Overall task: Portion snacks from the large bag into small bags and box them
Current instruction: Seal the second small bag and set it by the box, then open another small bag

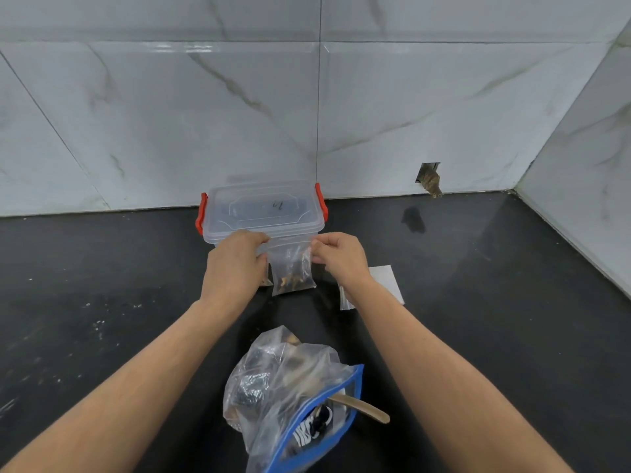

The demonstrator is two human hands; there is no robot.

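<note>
Clear thin plastic: small bag (292, 268) hangs upright just before lidded box (263, 213), brown snacks settled at bottom. Left hand (235, 264) and right hand (336, 256) each pinch top corner, likely sealing. Light, floppy, slippery (hold by stiff top strip). Large bag (290, 401) lies near body, mouth open. Dark counter (102, 302) open both sides; wall close behind box.

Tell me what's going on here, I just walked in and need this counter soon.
A person is bagging snacks. Both hands, left hand and right hand, pinch the top corners of a small clear bag with some snacks inside, apparently sealing it, in front of a lidded plastic box. The large snack bag lies open nearer the person, and empty small bags wait on the right.
</note>
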